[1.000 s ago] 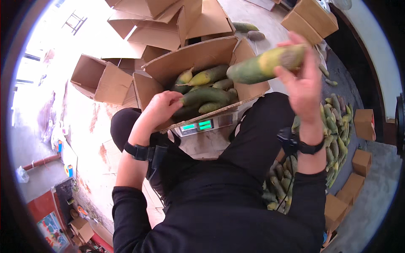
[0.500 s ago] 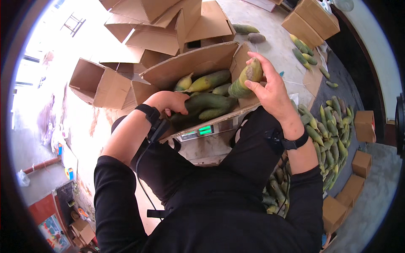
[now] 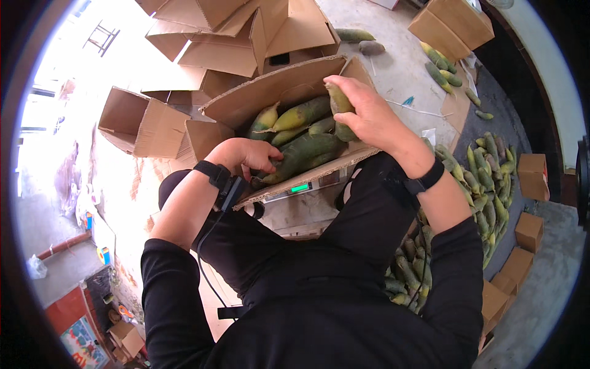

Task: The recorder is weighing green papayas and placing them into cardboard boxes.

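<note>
An open cardboard box [image 3: 279,79] sits between my knees with several green radishes [image 3: 304,115] lying in it. My right hand [image 3: 367,115] is closed round an upright green radish [image 3: 339,101] at the box's right end; its lower part is inside the box. At the left end of the box, my left hand [image 3: 251,154] has its curled fingers on the end of a large dark green radish [image 3: 310,150]. That radish lies along the box's near wall. Beneath the box, a scale with a lit green display [image 3: 300,188] shows in part.
Several open cardboard boxes [image 3: 227,52] are stacked beyond the box, and another [image 3: 144,126] lies at its left. A big heap of green radishes [image 3: 485,178] covers the floor at right, with more [image 3: 409,270] beside my right leg. Small cartons [image 3: 532,177] stand along the right.
My right hand has moved left with its radish, from the box's right edge to over its inside. My left hand has shifted slightly right, and the large radish under it lies differently.
</note>
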{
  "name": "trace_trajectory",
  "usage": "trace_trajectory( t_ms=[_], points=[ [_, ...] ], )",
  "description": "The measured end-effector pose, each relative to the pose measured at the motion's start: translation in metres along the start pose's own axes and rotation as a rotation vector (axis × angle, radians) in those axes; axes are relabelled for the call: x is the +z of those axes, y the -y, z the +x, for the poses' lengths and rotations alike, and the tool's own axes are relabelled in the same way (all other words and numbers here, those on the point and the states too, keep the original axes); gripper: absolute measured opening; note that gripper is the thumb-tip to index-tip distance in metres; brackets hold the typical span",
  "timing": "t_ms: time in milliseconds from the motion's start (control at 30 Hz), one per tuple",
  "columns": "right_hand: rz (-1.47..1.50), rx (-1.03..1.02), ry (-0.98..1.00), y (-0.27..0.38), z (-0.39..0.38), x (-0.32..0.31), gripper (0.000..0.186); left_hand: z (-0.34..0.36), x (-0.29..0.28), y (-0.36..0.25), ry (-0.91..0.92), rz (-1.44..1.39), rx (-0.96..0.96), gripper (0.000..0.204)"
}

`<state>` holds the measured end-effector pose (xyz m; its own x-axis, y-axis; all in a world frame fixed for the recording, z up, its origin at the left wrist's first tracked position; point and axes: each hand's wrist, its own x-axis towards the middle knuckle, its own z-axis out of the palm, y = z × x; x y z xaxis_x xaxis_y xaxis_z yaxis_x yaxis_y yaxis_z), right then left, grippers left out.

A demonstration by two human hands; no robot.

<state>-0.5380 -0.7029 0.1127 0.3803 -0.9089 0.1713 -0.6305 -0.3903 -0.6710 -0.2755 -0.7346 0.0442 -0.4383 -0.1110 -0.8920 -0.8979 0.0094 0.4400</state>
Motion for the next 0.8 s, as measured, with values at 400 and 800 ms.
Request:
trace_trajectory(
  t_ms=[400,800],
  points=[
    [-0.067,0.026,0.113,0.005,0.026,0.024,0.055,0.046,-0.008,0.01,-0.057,-0.139,-0.017,0.075],
    [-0.063,0.064,0.17,-0.001,0.031,0.024,0.057,0.075,0.012,0.017,-0.38,0.204,0.35,0.085]
  ],
)
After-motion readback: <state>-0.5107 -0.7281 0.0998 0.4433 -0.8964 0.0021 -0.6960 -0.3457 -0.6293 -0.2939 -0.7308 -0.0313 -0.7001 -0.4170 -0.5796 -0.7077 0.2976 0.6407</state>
